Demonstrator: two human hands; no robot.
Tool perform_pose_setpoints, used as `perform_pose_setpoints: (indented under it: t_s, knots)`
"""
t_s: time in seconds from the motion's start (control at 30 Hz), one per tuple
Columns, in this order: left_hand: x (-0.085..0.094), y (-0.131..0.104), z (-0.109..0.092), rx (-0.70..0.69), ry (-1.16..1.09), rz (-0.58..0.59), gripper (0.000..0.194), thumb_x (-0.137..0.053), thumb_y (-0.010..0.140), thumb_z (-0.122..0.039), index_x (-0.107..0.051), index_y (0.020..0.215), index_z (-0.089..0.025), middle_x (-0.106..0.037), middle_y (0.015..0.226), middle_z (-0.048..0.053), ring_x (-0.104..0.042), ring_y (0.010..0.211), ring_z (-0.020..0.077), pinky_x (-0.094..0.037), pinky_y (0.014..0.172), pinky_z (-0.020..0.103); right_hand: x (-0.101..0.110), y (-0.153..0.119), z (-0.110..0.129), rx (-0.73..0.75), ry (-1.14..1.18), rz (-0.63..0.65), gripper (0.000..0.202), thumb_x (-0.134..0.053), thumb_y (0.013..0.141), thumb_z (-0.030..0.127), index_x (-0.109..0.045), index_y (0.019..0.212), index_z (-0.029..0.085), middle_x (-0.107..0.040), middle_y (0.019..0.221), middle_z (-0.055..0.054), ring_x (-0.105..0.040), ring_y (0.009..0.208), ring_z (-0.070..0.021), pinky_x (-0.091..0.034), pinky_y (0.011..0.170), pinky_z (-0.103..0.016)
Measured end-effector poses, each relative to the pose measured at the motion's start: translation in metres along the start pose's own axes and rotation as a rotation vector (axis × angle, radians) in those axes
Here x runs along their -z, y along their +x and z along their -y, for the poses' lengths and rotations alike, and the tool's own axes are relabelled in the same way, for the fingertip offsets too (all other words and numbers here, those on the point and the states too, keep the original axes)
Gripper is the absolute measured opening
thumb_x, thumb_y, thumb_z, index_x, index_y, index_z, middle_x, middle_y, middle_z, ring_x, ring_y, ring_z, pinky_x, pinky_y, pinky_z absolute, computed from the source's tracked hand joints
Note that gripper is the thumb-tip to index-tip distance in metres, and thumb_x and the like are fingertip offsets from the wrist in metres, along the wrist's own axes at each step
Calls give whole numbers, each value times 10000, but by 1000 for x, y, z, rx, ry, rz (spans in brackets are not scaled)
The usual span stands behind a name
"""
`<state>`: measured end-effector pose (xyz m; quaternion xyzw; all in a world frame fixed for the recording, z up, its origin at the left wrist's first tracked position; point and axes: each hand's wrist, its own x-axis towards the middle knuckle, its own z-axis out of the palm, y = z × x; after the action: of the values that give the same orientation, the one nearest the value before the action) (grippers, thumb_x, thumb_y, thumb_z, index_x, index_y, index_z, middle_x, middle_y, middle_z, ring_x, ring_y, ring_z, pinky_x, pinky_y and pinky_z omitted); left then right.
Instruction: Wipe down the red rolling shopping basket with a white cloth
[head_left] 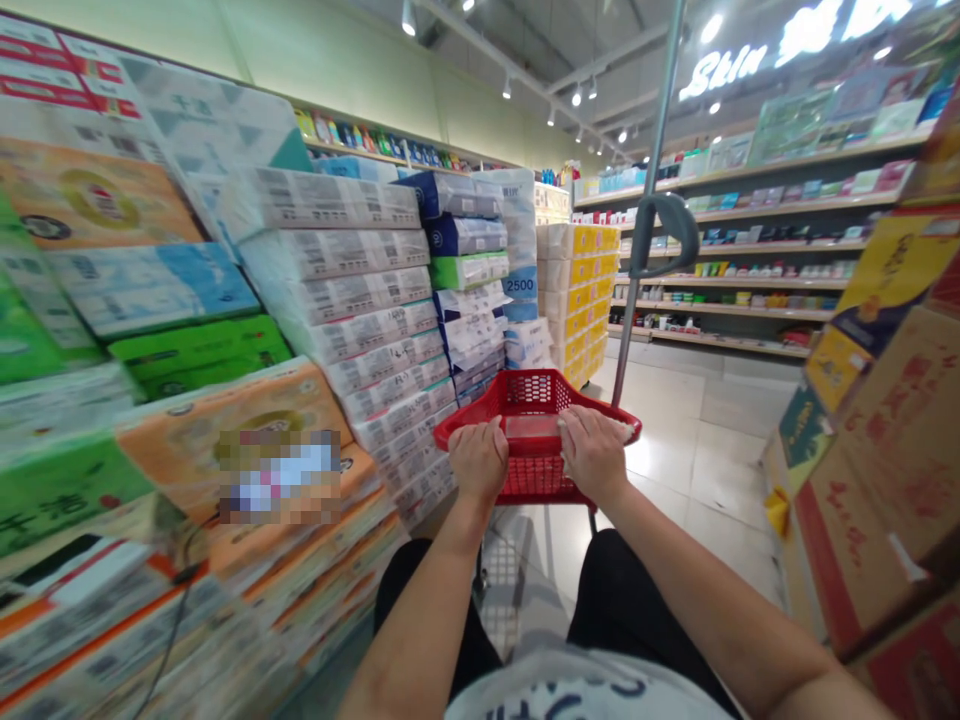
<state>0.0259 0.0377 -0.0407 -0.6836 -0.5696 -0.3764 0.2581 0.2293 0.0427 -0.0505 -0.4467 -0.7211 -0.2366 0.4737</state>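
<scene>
A red plastic shopping cart (532, 480) with perforated basket walls stands right in front of me. My left hand (478, 462) is closed over the left part of its near rim, thumb along the top. On the right part of that rim lies my right hand (596, 455), fingers curled over it. Something thin and whitish shows at the edges of the right hand; what it is I cannot tell. A pale flat surface shows inside the basket between the hands. A grey metal pole (630, 310) with a grey loop handle (666, 236) rises at the cart's far right.
Tall stacks of wrapped tissue packs (375, 300) line the left, close to the cart. Yellow-and-white packs (577, 300) stand farther ahead. Cardboard boxes (885, 480) are piled along the right. Tiled floor (697, 460) runs toward stocked shelves (765, 250) at the back.
</scene>
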Motion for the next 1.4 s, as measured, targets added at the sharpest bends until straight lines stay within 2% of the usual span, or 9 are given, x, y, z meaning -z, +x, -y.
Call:
perform_pose_setpoints:
  t_s: [0.1, 0.17, 0.33, 0.4, 0.6, 0.83, 1.07, 1.27, 1.4]
  knots:
    - [1, -1, -2, 2, -12, 25, 368, -326, 964, -276, -617, 1168, -182, -691, 956, 78, -580, 929, 216, -326, 932, 401, -10, -28, -2, 140, -31, -134, 410, -521, 914, 202, -504, 1324, 196, -527, 1333, -127, -418, 1296, -296, -376, 1045, -484]
    - [1, -1, -2, 9, -17, 40, 369, -322, 964, -275, -612, 1172, -183, -691, 976, 74, -577, 939, 215, -324, 937, 397, -11, -37, -3, 175, -23, -148, 460, -534, 904, 189, -467, 1360, 189, -510, 1350, -137, -401, 1313, -301, -376, 1051, -488]
    - [-3, 1, -3, 22, -10, 36, 367, -326, 963, -271, -624, 1158, -182, -694, 952, 75, -581, 922, 217, -326, 917, 399, -4, 1, 7, 20, 49, 23, 342, -450, 947, 224, -560, 1265, 161, -597, 1252, -122, -543, 1154, -253, -427, 1003, -432]
    - [-2, 0, -5, 16, -14, 36, 368, -329, 962, -273, -627, 1156, -178, -693, 948, 80, -584, 913, 219, -329, 910, 403, -5, 9, 10, 13, 43, 22, 323, -439, 951, 227, -586, 1230, 157, -605, 1245, -122, -539, 1156, -253, -422, 1003, -427]
    - [1, 3, -9, 7, -19, 77, 390, -301, 974, -295, -604, 1191, -182, -686, 997, 84, -575, 945, 223, -323, 913, 408, -19, -23, 1, 204, 22, -153, 407, -524, 906, 181, -520, 1311, 223, -564, 1295, -94, -428, 1285, -260, -356, 1053, -446]
    - [-1, 16, -12, -25, -6, 161, 398, -292, 985, -368, -584, 1199, -203, -680, 994, 78, -563, 944, 232, -315, 912, 417, -18, 20, 20, 39, 60, 88, 341, -423, 954, 234, -571, 1255, 172, -602, 1230, -119, -505, 1179, -250, -389, 1019, -418]
    - [-2, 12, -18, -46, 8, 139, 397, -287, 989, -358, -567, 1211, -185, -673, 986, 88, -564, 938, 238, -315, 892, 415, -26, -12, 34, 249, -2, -20, 455, -457, 924, 164, -465, 1377, 188, -516, 1367, -105, -359, 1333, -273, -313, 1082, -441]
    - [-2, 15, -17, -32, -13, 160, 382, -283, 990, -358, -581, 1179, -209, -670, 947, 80, -565, 916, 226, -313, 879, 404, -18, 37, 39, 70, 41, 203, 311, -451, 939, 251, -612, 1188, 159, -645, 1150, -115, -576, 1035, -235, -436, 939, -381]
    - [0, 12, -21, -35, -22, 173, 392, -278, 990, -362, -572, 1198, -209, -671, 968, 83, -565, 934, 232, -313, 892, 414, -25, 22, 42, 111, 4, 111, 356, -452, 941, 227, -550, 1276, 158, -575, 1287, -125, -481, 1208, -274, -367, 1017, -428]
